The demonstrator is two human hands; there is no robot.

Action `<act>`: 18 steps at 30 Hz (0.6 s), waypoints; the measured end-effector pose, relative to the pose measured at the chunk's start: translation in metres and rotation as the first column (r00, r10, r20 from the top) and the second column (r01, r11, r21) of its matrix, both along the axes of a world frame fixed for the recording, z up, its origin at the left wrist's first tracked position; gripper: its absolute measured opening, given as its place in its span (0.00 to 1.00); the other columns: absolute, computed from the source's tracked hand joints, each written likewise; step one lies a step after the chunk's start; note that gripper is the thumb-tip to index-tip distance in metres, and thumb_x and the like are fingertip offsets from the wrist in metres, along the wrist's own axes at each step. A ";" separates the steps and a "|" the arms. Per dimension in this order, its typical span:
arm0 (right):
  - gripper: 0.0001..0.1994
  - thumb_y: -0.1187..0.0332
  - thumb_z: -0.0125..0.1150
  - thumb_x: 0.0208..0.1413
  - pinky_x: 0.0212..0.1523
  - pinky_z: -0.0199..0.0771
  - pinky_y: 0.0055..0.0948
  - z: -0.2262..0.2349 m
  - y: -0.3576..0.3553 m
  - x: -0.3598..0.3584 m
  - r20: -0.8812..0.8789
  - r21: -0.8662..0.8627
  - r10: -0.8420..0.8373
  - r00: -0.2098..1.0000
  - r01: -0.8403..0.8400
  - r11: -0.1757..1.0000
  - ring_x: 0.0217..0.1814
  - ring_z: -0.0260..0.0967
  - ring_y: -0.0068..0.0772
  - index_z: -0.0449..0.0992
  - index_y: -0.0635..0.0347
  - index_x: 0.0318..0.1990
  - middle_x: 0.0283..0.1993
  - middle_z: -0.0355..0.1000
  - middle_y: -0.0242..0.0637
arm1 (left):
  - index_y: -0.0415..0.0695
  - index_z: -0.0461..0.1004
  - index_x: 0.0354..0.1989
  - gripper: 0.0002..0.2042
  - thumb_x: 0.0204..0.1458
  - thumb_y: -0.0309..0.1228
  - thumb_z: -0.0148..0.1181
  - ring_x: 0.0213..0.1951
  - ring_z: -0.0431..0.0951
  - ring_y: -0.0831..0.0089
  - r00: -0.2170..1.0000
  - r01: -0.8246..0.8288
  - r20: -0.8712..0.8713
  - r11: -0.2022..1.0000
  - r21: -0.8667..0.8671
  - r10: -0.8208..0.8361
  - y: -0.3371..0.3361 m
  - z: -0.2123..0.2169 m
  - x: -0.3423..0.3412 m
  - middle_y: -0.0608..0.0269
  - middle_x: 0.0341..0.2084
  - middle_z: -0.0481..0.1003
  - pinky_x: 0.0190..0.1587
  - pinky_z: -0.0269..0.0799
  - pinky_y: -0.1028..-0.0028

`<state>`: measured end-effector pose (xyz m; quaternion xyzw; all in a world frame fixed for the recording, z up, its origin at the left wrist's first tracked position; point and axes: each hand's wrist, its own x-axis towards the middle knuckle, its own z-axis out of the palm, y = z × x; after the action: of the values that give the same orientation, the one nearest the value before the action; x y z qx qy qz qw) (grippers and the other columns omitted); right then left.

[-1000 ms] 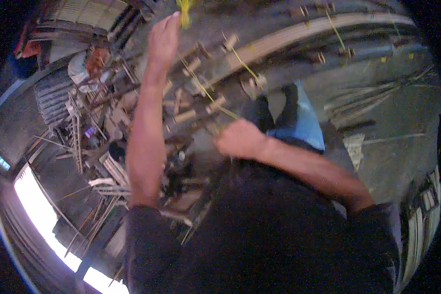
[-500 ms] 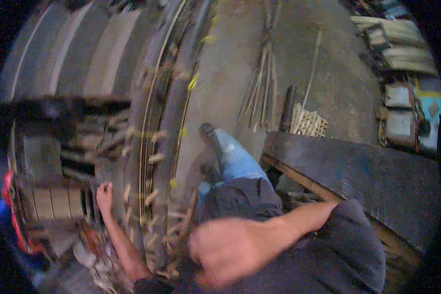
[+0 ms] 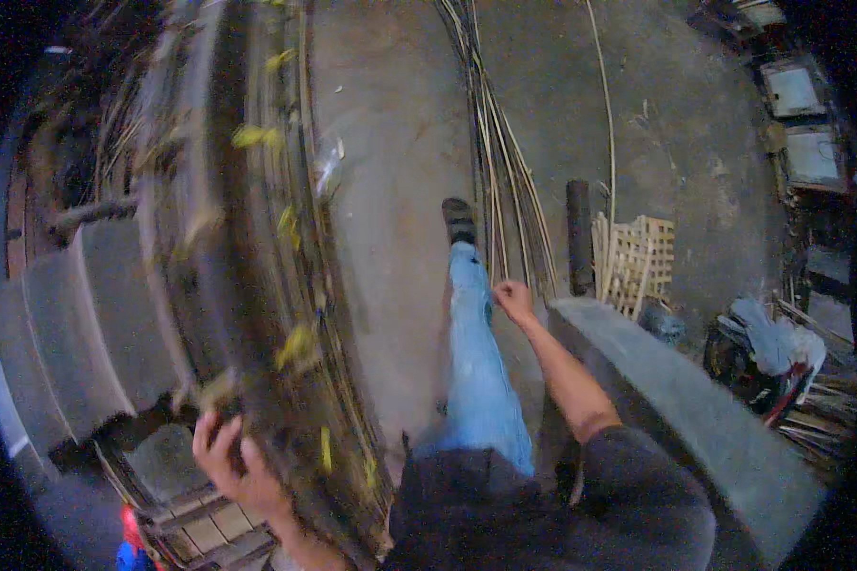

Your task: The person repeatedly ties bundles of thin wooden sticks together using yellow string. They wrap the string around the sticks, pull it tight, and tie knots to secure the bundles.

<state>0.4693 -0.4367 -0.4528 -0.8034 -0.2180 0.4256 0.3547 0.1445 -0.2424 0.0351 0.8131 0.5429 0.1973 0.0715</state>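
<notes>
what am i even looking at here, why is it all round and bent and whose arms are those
The picture comes from a wide fisheye camera worn on a person's head, looking down, so straight edges bend toward the rim. The arms are that person's own. The left hand grips the edge of a big curved frame of thin bamboo strips tied with yellow bands; this part is blurred. The right hand is closed in a loose fist, apart from the frame, and I cannot tell whether it holds anything. Below you see the person's leg in light blue trousers and a dark shoe on a concrete floor. On that floor lie a bundle of long thin sticks and a small woven lattice panel. A grey slab runs at right.
</notes>
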 end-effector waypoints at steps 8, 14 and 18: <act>0.17 0.53 0.60 0.50 0.34 0.72 0.42 -0.296 0.191 0.183 0.286 -0.114 0.074 0.955 -0.043 0.993 0.29 0.74 0.49 0.79 0.60 0.30 0.27 0.75 0.46 | 0.58 0.53 0.65 0.30 0.56 0.53 0.53 0.61 0.57 0.53 0.667 -0.339 -0.667 0.933 0.125 0.332 0.163 -0.126 0.163 0.49 0.63 0.54 0.62 0.57 0.48; 0.12 0.61 0.62 0.50 0.38 0.77 0.44 -0.398 0.317 0.239 0.350 -0.624 0.365 0.863 -0.075 0.778 0.38 0.77 0.50 0.80 0.60 0.34 0.37 0.77 0.50 | 0.55 0.59 0.60 0.26 0.57 0.52 0.52 0.59 0.60 0.53 0.638 -0.251 -0.737 0.965 0.075 0.223 0.210 -0.197 0.184 0.48 0.62 0.55 0.60 0.59 0.49; 0.11 0.63 0.60 0.51 0.40 0.77 0.46 -0.419 0.322 0.225 0.292 -0.712 0.416 0.861 -0.094 0.695 0.43 0.75 0.52 0.78 0.60 0.37 0.40 0.76 0.50 | 0.53 0.64 0.57 0.24 0.57 0.52 0.52 0.57 0.62 0.53 0.630 -0.221 -0.750 0.972 0.077 0.203 0.218 -0.203 0.184 0.47 0.62 0.56 0.58 0.61 0.50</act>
<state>0.6945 -0.1147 -0.8713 -0.9100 -0.2335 0.3321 -0.0839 0.3281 -0.0244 -0.1679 0.7512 0.6172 -0.1561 -0.1743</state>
